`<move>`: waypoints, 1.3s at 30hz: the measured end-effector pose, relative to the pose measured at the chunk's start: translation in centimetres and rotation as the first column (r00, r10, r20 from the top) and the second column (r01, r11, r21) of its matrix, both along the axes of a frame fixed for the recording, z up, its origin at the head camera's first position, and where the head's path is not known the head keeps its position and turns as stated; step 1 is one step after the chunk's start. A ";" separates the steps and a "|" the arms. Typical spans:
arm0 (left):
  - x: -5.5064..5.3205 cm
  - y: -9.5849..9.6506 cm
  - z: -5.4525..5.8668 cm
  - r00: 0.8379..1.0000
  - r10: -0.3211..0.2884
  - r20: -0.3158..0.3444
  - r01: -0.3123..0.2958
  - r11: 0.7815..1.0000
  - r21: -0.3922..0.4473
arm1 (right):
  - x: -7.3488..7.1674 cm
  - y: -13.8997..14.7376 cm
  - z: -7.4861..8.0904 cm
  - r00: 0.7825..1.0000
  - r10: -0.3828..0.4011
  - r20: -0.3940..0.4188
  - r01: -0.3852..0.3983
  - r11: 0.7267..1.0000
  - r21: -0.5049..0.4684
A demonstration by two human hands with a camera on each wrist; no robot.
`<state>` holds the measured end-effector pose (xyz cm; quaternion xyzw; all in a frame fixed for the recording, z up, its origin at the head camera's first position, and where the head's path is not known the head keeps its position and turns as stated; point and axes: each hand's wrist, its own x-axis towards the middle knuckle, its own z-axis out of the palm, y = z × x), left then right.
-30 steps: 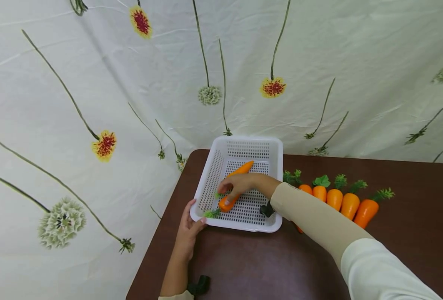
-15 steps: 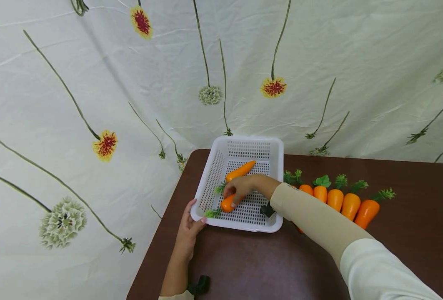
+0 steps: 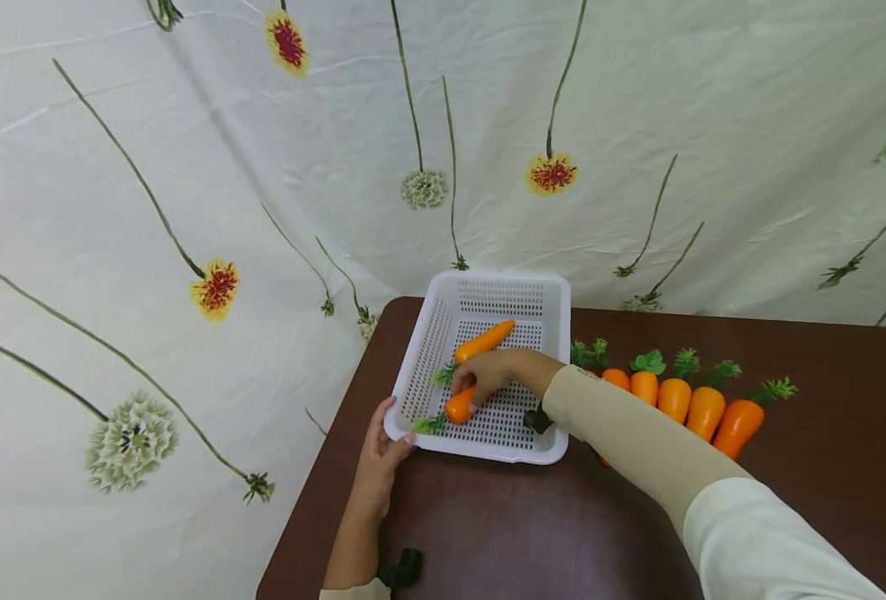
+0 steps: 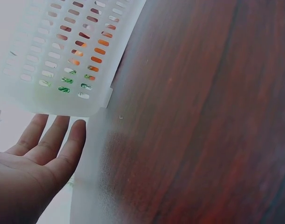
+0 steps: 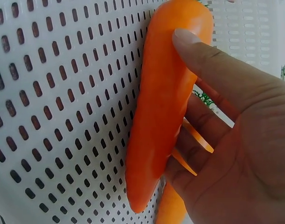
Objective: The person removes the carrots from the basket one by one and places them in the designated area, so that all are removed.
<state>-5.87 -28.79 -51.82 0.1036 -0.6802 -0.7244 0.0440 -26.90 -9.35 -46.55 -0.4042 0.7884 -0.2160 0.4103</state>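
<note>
In the head view a white slotted plastic basket (image 3: 488,454) stands at the table's left end. My right hand (image 3: 483,372) reaches into it and grips an orange toy carrot (image 3: 458,407) with a green top (image 3: 429,425). The right wrist view shows the thumb on the held carrot's (image 5: 163,98) thick end and the fingers along its side. Another carrot (image 3: 485,341) lies farther back in the basket. My left hand (image 3: 375,467) holds the basket's near left corner; in the left wrist view its fingertips (image 4: 78,130) touch the basket's (image 4: 63,100) edge.
Several carrots (image 3: 705,412) with green tops lie in a row on the dark brown table (image 3: 825,467), right of the basket, partly behind the right sleeve (image 3: 638,442). A flower-printed cloth (image 3: 488,125) hangs behind and to the left of the table.
My right hand has shifted slightly right and toward the back carrot's near end, uncovering more of that carrot. The held carrot has moved slightly right. The left hand stays at the basket corner.
</note>
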 end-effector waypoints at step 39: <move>0.0 -0.2 -0.2 1.000 0.000 0.007 0.000 1.000 0.000 | -0.3 -0.1 0.3 0.998 -0.068 -0.016 0.067 0.997 -0.039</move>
